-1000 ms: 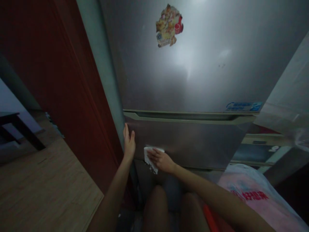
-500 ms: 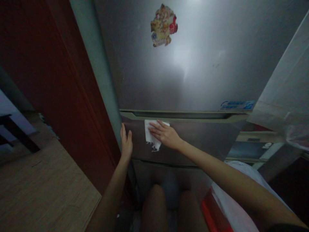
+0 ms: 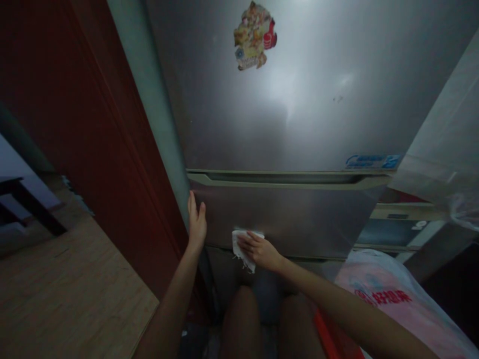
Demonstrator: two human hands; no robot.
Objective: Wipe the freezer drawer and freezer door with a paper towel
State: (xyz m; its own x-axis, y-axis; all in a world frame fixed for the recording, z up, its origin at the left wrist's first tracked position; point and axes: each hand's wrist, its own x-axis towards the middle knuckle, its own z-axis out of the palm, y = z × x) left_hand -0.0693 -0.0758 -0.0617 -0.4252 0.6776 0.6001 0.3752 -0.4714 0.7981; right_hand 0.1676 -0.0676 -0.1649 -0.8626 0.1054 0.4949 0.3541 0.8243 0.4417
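A silver refrigerator (image 3: 310, 214) with stacked doors fills the middle of the head view. My right hand (image 3: 264, 253) presses a white cloth (image 3: 239, 244) with a frayed lower edge flat against it, at the bottom of the middle door near the seam above the lowest door. Fingers of that hand lie over the cloth and hide part of it. At the left edge of the same door rests my left hand (image 3: 197, 222), fingers stretched upward and thumb apart, with nothing held in it.
A dark red wooden door (image 3: 112, 164) stands close on the left. To the right are a plastic bag (image 3: 396, 294) with red print and a red object (image 3: 333, 334) by my legs. A worn food-shaped sticker (image 3: 254, 37) is on the upper door.
My right hand has slid the cloth downward over the middle door, from just below the handle recess to its lower edge. My left hand stays at the door's left edge.
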